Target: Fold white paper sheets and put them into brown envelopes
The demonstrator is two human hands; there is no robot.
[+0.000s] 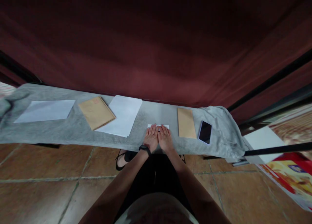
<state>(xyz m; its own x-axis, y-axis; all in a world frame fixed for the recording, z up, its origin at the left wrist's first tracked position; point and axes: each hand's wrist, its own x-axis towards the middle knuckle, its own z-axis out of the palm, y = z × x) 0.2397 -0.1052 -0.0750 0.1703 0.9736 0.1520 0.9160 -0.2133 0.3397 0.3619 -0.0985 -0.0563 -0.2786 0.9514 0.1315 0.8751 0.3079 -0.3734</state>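
Observation:
A narrow strip of white paper, seemingly folded (159, 125), lies on the grey cloth in front of me, largely covered by my hands. My left hand (151, 138), with a black band on its wrist, presses flat on the paper, fingers stretched out. Beside it, my right hand (165, 137) also rests flat on the paper, its fingers pointing away from me. The two hands touch or nearly touch at the thumbs. To the left is a stack of white sheets (124, 116), with brown envelopes (96, 112) overlapping its left edge. Another brown envelope (186, 123) lies to the right.
A grey cloth (151, 110) covers the long narrow table. A phone (205, 132) lies at the right and a white sheet (47, 110) at the far left. Dark red fabric (156, 61) hangs behind. A red and yellow package (294, 175) and black bars stand at the right.

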